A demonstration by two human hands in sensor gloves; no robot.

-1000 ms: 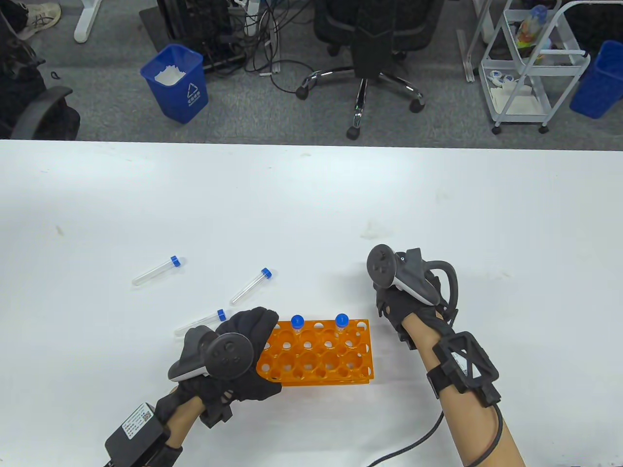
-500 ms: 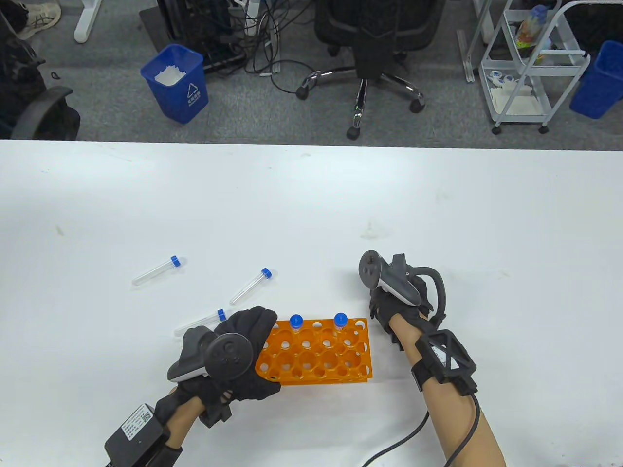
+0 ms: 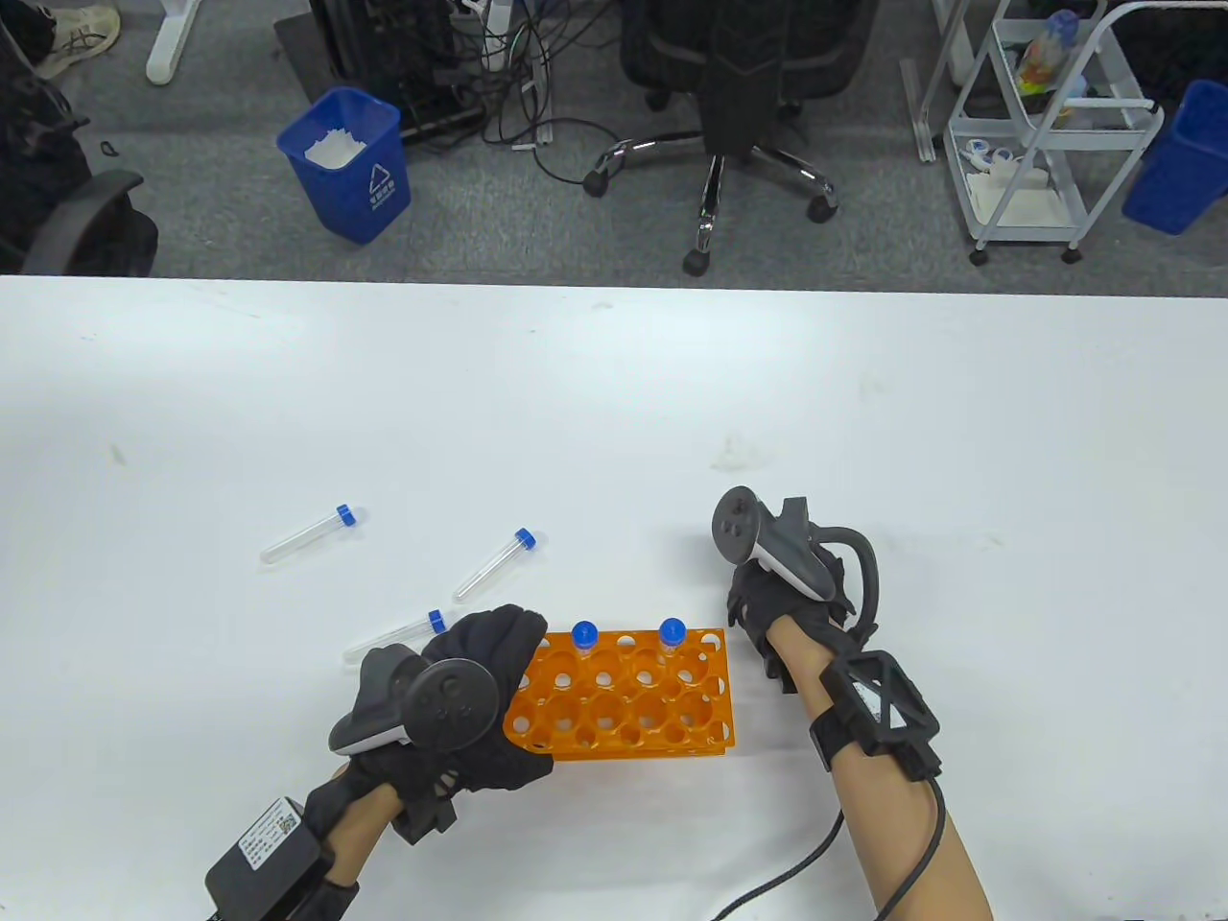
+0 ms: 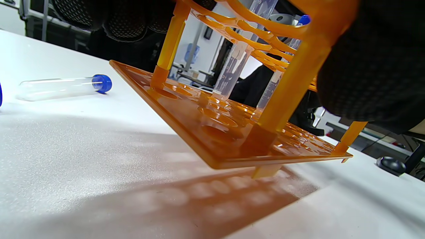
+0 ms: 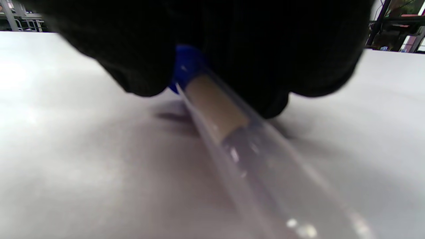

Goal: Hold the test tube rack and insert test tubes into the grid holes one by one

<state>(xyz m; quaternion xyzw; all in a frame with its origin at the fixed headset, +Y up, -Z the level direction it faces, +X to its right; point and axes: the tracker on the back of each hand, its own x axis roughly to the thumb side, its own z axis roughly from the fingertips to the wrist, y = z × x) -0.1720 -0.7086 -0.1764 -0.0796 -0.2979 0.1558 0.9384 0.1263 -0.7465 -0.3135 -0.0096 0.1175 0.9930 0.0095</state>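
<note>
An orange test tube rack stands near the table's front edge, with two blue-capped tubes in its far row. My left hand grips the rack's left end; in the left wrist view the rack is tilted, its near edge off the table. My right hand is just right of the rack's far corner. In the right wrist view its fingers hold a clear blue-capped tube close above the table. Three tubes lie loose on the table left of the rack.
The white table stretches far behind and to the right of the rack. Beyond its far edge are a blue bin, an office chair and a white cart. A cable trails from my right forearm.
My right hand has shifted a little left, toward the rack's far right corner, then held nearly still. My left hand and the rack have stayed in place.
</note>
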